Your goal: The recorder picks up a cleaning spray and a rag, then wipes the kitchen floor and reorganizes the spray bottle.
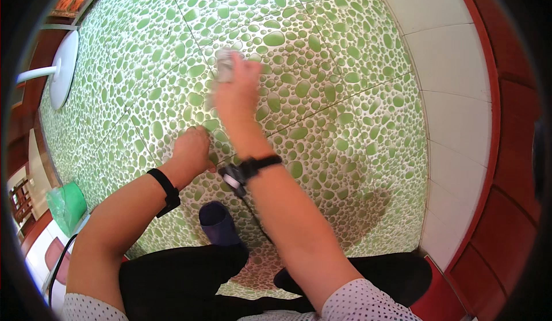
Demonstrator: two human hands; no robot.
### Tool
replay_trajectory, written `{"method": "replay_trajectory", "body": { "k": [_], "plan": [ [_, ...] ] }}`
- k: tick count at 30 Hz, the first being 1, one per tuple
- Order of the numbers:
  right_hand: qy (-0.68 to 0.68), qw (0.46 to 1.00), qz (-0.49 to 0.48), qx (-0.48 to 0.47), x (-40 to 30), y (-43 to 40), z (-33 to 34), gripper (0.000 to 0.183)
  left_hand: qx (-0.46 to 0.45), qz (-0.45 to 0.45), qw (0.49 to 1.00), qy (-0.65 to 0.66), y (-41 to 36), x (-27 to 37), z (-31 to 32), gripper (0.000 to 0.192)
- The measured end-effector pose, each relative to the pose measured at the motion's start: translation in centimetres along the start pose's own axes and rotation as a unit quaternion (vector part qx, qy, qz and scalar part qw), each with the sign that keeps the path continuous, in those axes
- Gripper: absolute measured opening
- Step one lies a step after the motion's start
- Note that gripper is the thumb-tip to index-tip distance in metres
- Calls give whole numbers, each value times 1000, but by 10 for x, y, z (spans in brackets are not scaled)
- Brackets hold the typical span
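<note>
My right hand (238,86) is shut on a crumpled whitish cloth (225,64), low over the pebble-patterned green and white tiled floor (302,133). Motion blurs this hand and the cloth. Nearer to me and to the left, my left hand (192,150) is closed, its knuckles at the floor, with nothing visible in it. Each wrist wears a black strap; the right one carries a small device with a cable. A dark blue slipper (219,224) shows below my left hand, between my forearms.
A white round stand base (64,70) with a pole is at the left. Nearer on that side is a green bin (71,204) with a clear plastic bag. White wall tiles (453,62) with a red border (489,70) run along the right.
</note>
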State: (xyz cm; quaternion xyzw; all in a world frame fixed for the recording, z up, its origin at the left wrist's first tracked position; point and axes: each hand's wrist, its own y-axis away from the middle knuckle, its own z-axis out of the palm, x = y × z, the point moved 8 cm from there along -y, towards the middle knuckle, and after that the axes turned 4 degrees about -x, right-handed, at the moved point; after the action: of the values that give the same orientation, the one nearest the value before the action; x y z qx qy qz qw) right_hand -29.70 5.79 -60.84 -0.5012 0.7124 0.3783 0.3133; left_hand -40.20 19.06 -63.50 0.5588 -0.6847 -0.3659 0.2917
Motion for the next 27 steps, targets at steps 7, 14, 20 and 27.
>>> {"method": "replay_trajectory", "body": {
  "k": [7,14,20,27],
  "plan": [
    [161,938,182,248,205,133,-240,46,-16,-13,999,33,2,-12,8,94],
    [170,971,-49,162,108,30,-69,37,7,0,998,62,4,9,-16,89],
    [113,993,-24,14,28,4,-41,34,-18,-14,1000,8,8,-7,-6,94],
    [239,863,321,309,281,105,-358,43,8,3,999,38,3,-7,-2,97]
  ]
}}
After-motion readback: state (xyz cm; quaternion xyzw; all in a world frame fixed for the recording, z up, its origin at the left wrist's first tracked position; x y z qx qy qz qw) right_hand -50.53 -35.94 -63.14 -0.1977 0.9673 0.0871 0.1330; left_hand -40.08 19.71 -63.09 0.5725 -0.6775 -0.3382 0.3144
